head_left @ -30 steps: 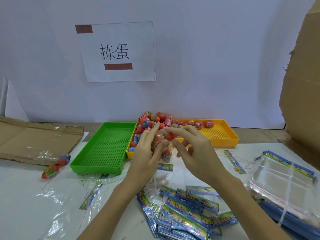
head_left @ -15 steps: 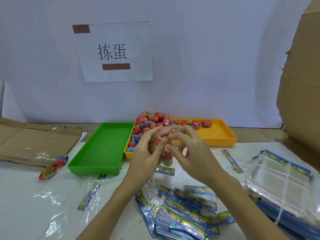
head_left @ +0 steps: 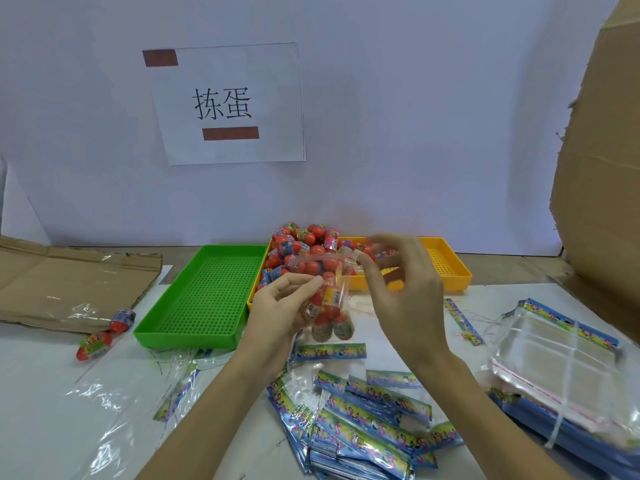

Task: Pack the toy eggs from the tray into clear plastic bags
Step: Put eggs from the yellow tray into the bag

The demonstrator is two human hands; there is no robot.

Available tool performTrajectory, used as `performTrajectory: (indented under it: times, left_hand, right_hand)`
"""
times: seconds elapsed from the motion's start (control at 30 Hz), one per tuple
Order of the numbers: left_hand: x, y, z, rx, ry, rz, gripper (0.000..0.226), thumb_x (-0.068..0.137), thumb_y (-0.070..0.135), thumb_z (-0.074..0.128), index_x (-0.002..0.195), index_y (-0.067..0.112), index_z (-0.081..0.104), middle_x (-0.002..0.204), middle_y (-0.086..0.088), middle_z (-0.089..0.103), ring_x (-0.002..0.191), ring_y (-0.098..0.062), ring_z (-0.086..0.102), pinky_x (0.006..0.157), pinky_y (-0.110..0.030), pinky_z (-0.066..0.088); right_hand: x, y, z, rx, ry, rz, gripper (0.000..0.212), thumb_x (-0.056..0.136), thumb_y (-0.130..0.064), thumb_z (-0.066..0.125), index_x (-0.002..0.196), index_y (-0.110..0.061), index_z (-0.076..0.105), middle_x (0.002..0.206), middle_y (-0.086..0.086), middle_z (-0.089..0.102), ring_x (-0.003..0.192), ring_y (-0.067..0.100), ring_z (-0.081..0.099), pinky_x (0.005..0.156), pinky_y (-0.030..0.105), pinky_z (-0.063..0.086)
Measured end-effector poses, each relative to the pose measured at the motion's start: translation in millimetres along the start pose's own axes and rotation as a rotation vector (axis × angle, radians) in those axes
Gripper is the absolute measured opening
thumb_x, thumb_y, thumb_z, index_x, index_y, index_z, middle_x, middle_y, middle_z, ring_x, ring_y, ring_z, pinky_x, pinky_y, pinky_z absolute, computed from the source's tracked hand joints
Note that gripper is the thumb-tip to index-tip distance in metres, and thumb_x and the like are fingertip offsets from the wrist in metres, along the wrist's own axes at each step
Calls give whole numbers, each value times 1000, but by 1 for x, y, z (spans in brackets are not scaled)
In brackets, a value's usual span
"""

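Head camera showed the left hand with fingers curled round a clear plastic bag holding several toy eggs, raised above the white table. The right hand pinched a thin strip at the bag's top. Behind them, more toy eggs were heaped in the yellow tray, beside a green tray. Flat bags lay below.

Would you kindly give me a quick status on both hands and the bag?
Left hand grips clear bag holding toy eggs. Right hand pinches the bag's top strip. Yellow tray behind, eggs remaining. Nothing blocking.
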State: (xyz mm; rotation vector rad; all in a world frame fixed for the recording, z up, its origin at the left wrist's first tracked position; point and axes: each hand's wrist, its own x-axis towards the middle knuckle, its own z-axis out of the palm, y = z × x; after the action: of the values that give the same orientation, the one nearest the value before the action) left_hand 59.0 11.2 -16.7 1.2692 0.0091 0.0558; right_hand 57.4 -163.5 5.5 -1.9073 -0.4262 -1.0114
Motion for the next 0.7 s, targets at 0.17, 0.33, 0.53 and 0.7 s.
performTrajectory:
  times: [0.17, 0.33, 0.53, 0.7]
  left_hand:
    - [0, 0, -1, -35, -54, -7, 25, 85, 24, 79, 99, 3, 77, 83, -7, 77, 74, -16, 72, 71, -35, 61]
    - [1, 4, -5, -27, -91, -74, 32, 91, 31, 77, 101, 1, 77, 98, -8, 78, 76, -11, 71, 78, -36, 55]
    - [3, 8, -8, -35, -168, -201, 26, 92, 40, 73, 93, 17, 85, 105, 0, 79, 88, -15, 71, 80, -29, 60]
    - [2, 7, -10, 0, -170, -177, 32, 98, 34, 70, 116, 10, 80, 120, -10, 78, 90, -23, 75, 72, -28, 61]
  right_hand:
    - [-3, 7, 5, 214, -353, 599, 24, 88, -47, 76, 99, -26, 76, 85, -12, 74, 81, 0, 67, 67, 19, 56]
    - [0, 11, 0, 350, -366, 665, 19, 88, -35, 80, 83, -16, 77, 77, -4, 73, 75, 12, 66, 64, 20, 57]
    - [1, 6, -3, 447, -437, 774, 40, 78, -48, 79, 84, -8, 73, 66, -6, 65, 65, 7, 59, 66, 21, 51]
    - [0, 4, -5, 413, -444, 759, 37, 82, -46, 78, 92, -10, 74, 67, -8, 66, 65, 9, 56, 67, 24, 51]
